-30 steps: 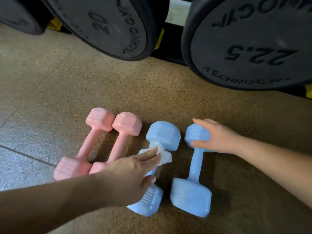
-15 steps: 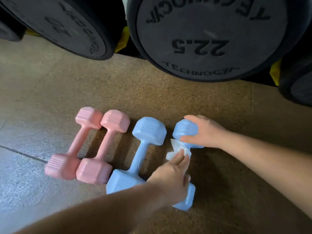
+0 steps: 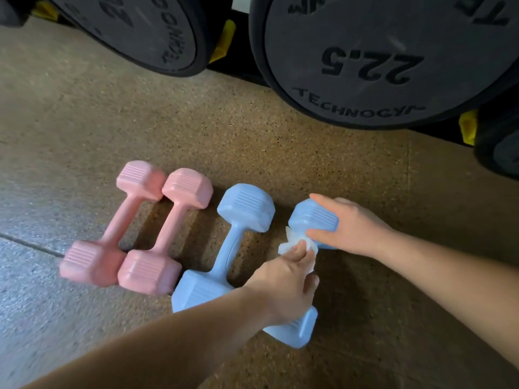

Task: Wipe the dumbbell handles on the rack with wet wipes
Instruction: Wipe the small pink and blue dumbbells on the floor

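Several small dumbbells lie side by side on the speckled floor: two pink ones (image 3: 112, 237) (image 3: 165, 234) on the left, two light blue ones to their right. My left hand (image 3: 286, 287) grips a white wet wipe (image 3: 295, 242) wrapped round the handle of the right blue dumbbell (image 3: 297, 329), hiding most of that handle. My right hand (image 3: 348, 228) holds the far head of the same dumbbell, fingers curled over it. The left blue dumbbell (image 3: 233, 242) lies untouched beside my left forearm.
Big black round dumbbell heads on a rack hang over the far side, one marked 22.5 (image 3: 370, 57), another (image 3: 146, 26) to its left. Yellow rack parts (image 3: 224, 37) show between them. A floor seam (image 3: 28, 245) runs at the left.
My left hand moved the wipe from the left blue dumbbell's handle to the right blue one's handle and now sits higher on it. My right hand kept hold of the far head.
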`<act>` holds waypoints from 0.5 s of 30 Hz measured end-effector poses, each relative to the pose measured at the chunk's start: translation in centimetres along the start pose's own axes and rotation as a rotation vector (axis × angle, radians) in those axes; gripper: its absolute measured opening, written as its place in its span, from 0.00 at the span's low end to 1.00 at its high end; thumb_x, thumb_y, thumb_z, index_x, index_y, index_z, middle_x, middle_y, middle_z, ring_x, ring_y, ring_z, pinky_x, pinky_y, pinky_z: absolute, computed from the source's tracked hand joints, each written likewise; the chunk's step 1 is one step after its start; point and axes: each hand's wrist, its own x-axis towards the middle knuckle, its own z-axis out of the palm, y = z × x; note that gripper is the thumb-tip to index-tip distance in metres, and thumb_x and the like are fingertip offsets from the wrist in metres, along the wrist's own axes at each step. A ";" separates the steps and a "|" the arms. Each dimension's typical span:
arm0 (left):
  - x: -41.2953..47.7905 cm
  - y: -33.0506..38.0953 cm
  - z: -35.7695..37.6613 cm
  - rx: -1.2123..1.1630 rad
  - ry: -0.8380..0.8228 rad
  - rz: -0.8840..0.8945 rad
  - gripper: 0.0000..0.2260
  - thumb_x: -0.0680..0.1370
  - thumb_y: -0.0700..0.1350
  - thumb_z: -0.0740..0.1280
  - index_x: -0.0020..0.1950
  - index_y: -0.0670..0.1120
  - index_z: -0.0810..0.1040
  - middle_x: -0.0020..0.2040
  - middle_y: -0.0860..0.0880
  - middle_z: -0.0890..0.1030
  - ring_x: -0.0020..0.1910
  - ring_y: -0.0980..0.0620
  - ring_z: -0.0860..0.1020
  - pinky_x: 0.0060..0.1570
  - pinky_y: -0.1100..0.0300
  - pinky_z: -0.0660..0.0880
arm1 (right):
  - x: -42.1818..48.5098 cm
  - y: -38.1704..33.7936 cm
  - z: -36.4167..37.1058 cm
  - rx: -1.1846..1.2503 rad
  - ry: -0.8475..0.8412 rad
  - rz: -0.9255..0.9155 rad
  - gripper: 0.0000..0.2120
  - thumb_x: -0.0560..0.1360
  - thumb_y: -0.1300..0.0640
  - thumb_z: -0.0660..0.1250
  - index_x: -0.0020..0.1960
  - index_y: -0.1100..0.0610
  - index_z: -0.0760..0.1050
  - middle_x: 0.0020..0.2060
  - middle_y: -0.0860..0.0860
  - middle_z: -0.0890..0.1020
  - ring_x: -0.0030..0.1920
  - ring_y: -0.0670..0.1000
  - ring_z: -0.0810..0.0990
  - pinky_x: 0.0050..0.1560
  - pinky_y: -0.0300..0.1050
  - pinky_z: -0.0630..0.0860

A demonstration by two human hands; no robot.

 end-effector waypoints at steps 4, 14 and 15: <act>-3.2 -0.3 1.9 0.217 0.141 0.135 0.29 0.84 0.57 0.46 0.84 0.45 0.57 0.84 0.47 0.56 0.84 0.49 0.49 0.81 0.56 0.42 | 1.7 -2.9 -0.5 -0.262 -0.029 -0.007 0.40 0.76 0.31 0.63 0.82 0.38 0.51 0.70 0.53 0.70 0.68 0.57 0.73 0.62 0.53 0.74; 0.0 -1.6 -0.3 0.069 0.026 -0.046 0.36 0.85 0.60 0.54 0.84 0.51 0.36 0.84 0.54 0.36 0.82 0.54 0.36 0.80 0.53 0.48 | 1.6 0.0 0.9 0.197 0.040 -0.181 0.37 0.72 0.42 0.77 0.77 0.35 0.64 0.69 0.44 0.70 0.68 0.46 0.71 0.65 0.41 0.68; -0.4 -1.5 -0.2 0.072 0.042 -0.042 0.35 0.85 0.60 0.54 0.84 0.51 0.37 0.84 0.54 0.36 0.82 0.54 0.37 0.80 0.53 0.49 | 1.4 0.5 1.2 0.200 0.016 -0.183 0.39 0.73 0.43 0.76 0.78 0.33 0.60 0.69 0.45 0.70 0.69 0.45 0.70 0.65 0.40 0.66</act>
